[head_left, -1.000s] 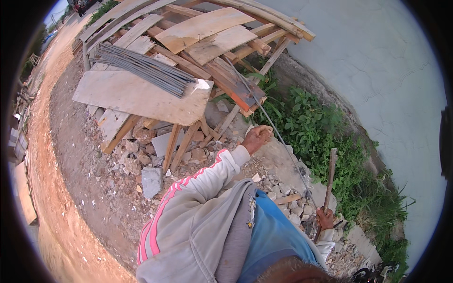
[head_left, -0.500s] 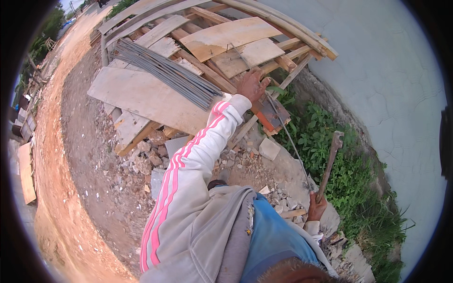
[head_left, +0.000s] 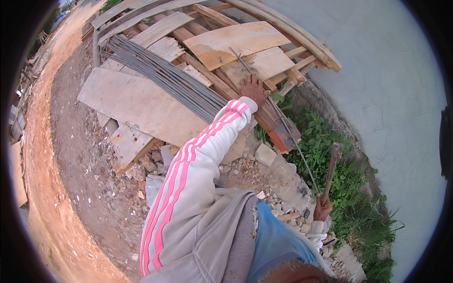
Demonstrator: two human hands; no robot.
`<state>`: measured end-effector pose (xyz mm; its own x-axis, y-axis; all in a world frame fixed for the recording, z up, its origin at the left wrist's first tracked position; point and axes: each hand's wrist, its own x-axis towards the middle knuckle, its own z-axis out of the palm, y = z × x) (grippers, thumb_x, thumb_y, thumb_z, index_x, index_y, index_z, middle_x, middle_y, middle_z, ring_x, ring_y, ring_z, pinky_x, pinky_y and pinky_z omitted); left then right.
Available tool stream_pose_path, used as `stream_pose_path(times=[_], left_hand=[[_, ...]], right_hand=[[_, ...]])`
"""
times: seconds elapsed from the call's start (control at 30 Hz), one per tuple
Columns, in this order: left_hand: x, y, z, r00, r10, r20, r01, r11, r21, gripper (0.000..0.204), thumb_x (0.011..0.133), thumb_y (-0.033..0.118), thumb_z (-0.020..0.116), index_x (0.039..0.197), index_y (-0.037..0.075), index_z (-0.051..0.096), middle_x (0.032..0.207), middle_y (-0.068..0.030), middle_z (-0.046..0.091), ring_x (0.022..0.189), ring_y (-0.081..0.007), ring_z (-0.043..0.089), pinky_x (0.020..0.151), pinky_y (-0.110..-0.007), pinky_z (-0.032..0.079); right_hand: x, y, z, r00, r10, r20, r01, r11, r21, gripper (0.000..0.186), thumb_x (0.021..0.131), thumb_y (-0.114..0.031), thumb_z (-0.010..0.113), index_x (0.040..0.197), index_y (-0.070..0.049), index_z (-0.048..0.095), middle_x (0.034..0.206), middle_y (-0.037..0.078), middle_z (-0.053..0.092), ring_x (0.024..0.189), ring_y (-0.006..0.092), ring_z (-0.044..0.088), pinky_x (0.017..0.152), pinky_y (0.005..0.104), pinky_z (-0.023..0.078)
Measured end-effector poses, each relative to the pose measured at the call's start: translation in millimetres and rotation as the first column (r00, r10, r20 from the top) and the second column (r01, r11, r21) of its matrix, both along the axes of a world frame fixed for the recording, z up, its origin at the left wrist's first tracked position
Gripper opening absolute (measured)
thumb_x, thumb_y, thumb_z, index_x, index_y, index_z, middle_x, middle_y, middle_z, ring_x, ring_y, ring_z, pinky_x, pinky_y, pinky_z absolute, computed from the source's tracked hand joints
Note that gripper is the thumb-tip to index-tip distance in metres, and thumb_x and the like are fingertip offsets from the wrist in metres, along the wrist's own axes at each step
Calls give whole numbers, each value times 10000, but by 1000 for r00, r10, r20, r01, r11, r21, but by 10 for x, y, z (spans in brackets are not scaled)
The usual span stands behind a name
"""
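My left hand (head_left: 253, 88) is closed over a thin steel rod (head_left: 304, 159), pressing down on a wooden plank (head_left: 269, 120) with an orange end. From beyond that hand the rod slants back across a metal plate (head_left: 285, 133) on the plank's end toward my right hand. At the lower right, my right hand (head_left: 322, 209) grips a rusty rebar bending wrench (head_left: 332, 170), its notched head upward. The rod's near end meets the wrench at this hand, where the fingers hide the exact contact.
A bundle of steel rods (head_left: 165, 78) lies on worn boards (head_left: 137, 101) at the left of the wood pile. Plywood pieces (head_left: 236, 42) cover the beams. Rubble (head_left: 148, 165) is below, green plants (head_left: 325, 155) and a pale wall (head_left: 391, 94) are at the right, a dirt road (head_left: 42, 155) at left.
My left hand has settled flatter over the rod, its fingers lower than before. My right hand and the wrench have shifted slightly right and upward in view. The whole view has shifted a little.
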<state>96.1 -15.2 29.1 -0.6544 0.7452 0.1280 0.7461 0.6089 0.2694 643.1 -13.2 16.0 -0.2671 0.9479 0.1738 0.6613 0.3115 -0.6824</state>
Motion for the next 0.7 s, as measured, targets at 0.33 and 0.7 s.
stream_pose_path(times=[0.33,0.7], left_hand=[[-13,-45,-87,998,-51,26,51,998,25,715,1003,570,433,1496,52,440,1614,-202,278,1513,-354,220,1213,-563,164],[-20,169,-210,998,-61,-16,62,998,12,750,994,570,429,1528,45,385,1626,-207,257,1520,-357,204,1220,-565,140]], right_hand=[[88,-6,-97,998,-42,44,44,998,-39,280,950,-226,717,933,44,649,733,66,562,706,144,495,657,326,450],[-21,-285,-63,995,-98,29,99,994,-45,277,958,-240,705,917,29,654,712,34,539,693,120,462,634,311,424]])
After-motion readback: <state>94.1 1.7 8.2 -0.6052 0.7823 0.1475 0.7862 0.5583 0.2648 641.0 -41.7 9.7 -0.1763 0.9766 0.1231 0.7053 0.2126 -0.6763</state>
